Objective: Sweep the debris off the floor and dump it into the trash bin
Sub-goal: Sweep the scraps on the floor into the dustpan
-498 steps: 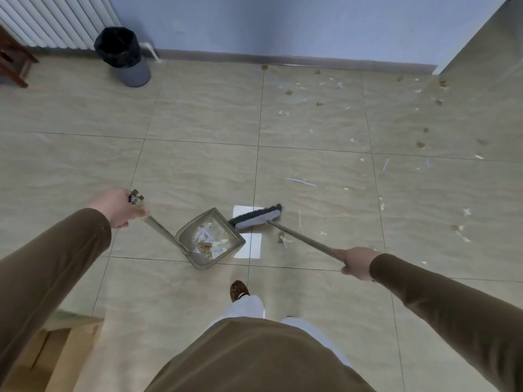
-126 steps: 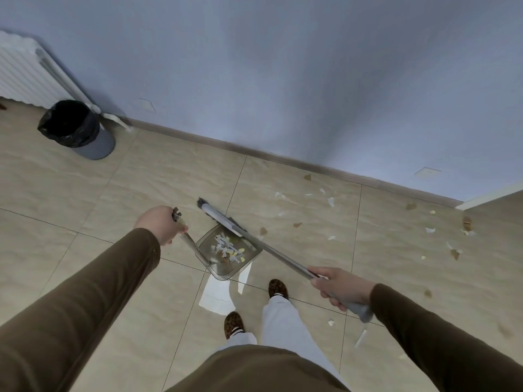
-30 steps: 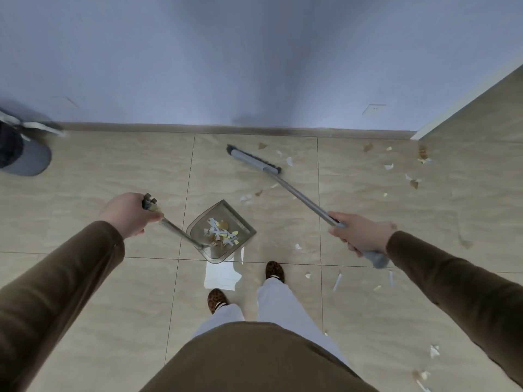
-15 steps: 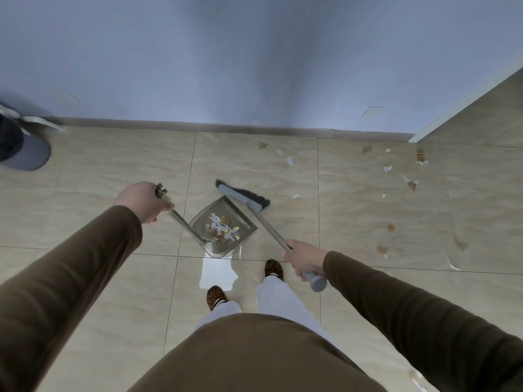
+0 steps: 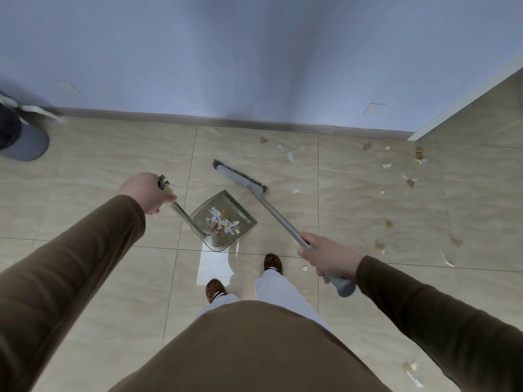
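Observation:
My left hand (image 5: 145,192) grips the top of the long-handled dustpan (image 5: 223,222), which sits on the tiled floor holding a heap of white, yellow and brown scraps. My right hand (image 5: 328,257) grips the broom handle near its grey end. The broom head (image 5: 240,179) lies on the floor just beyond the pan's open edge. Loose scraps of debris (image 5: 290,157) lie near the wall ahead, and more debris (image 5: 410,182) is spread to the right. The grey trash bin (image 5: 19,137) with a black liner stands at the far left edge, partly cut off.
A blue wall with a brown baseboard (image 5: 226,123) runs across just ahead. A tiled wall corner (image 5: 467,114) stands at the right. My feet (image 5: 273,263) are right behind the dustpan. A bright reflection (image 5: 213,267) lies on the tile between them.
The broom head has moved away from the pan's mouth toward the wall, and my right hand has swung out to the right. The dustpan and my left hand stayed nearly in place.

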Available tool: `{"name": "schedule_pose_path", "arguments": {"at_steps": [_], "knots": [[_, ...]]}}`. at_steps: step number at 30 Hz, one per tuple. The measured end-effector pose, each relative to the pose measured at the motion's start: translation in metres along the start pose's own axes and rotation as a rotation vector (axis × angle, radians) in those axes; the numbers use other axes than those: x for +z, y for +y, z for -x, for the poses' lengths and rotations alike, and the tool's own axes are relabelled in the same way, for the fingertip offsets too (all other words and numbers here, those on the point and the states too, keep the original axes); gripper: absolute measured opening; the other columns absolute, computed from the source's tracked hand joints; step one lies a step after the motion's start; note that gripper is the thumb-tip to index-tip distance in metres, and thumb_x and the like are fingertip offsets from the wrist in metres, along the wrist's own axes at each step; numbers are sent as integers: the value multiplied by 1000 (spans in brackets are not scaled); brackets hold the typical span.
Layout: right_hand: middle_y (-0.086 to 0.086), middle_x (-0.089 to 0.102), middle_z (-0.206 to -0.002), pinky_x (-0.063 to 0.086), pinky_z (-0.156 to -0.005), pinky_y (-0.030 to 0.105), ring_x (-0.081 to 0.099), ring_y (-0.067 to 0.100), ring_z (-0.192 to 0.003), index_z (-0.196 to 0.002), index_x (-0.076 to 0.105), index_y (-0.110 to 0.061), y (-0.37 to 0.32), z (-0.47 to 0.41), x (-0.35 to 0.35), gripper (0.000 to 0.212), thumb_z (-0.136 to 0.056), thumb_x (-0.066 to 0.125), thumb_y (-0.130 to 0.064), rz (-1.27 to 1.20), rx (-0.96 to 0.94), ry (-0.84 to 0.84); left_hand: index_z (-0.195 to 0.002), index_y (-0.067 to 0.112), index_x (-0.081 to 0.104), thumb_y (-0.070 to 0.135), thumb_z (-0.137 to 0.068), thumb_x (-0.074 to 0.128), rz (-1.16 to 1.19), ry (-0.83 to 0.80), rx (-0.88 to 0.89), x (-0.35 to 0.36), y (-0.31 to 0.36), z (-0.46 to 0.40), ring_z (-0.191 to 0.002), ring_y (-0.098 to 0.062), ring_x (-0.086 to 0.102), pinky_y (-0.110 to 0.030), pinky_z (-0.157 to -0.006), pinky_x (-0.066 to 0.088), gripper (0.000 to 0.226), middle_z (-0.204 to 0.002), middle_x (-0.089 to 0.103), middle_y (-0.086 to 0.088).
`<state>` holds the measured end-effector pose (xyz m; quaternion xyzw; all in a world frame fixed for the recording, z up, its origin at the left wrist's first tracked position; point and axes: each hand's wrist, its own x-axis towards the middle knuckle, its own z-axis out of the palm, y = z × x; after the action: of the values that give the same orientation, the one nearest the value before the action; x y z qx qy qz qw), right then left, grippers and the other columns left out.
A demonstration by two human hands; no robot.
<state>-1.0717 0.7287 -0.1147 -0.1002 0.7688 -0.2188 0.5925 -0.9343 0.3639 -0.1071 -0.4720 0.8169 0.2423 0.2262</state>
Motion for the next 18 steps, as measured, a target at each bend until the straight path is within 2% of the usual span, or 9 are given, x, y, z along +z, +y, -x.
{"name": "schedule_pose_path", "arguments": {"at_steps": [5, 7, 10, 14, 18], "knots": [[12, 54, -90, 46, -48, 27, 49, 16, -59, -146, 35, -20, -8, -31, 30, 44, -103, 42, -24, 18, 76, -34, -92, 8, 65, 29, -90, 72, -16, -3, 9, 2, 0, 3, -64, -19, 68, -29, -55, 56, 22, -81, 70, -10], [10, 54, -87, 46, -46, 24, 48, 13, -58, -146, 36, -20, -6, -30, 34, 44, -103, 44, -26, -29, 104, -70, -91, 8, 65, 29, -90, 72, -15, 0, 8, 2, -1, 3, -64, -19, 68, -31, -58, 59, 23, -81, 70, -10], [6, 54, -81, 46, -46, 22, 48, 10, -55, -142, 44, -21, 5, -15, 26, 39, -103, 45, -30, -129, 92, -101, -90, 9, 64, 29, -90, 72, -14, -4, 2, 3, -1, 3, -65, -19, 69, -33, -62, 60, 22, -82, 70, -10], [5, 55, -82, 45, -46, 21, 48, 7, -53, -147, 39, -28, 25, 16, 10, 44, -104, 47, -32, -223, 52, -86, -90, 8, 63, 29, -90, 72, -6, -17, -11, 2, 0, 4, -65, -19, 68, -30, -55, 57, 22, -82, 69, -10], [6, 52, -83, 44, -44, 22, 47, 6, -52, -150, 36, -31, 32, 30, -20, 48, -103, 48, -29, -166, -7, -20, -83, 11, 62, 29, -90, 73, -15, -5, -14, 1, 4, 5, -63, -18, 67, -30, -54, 55, 23, -79, 69, -9]]}}
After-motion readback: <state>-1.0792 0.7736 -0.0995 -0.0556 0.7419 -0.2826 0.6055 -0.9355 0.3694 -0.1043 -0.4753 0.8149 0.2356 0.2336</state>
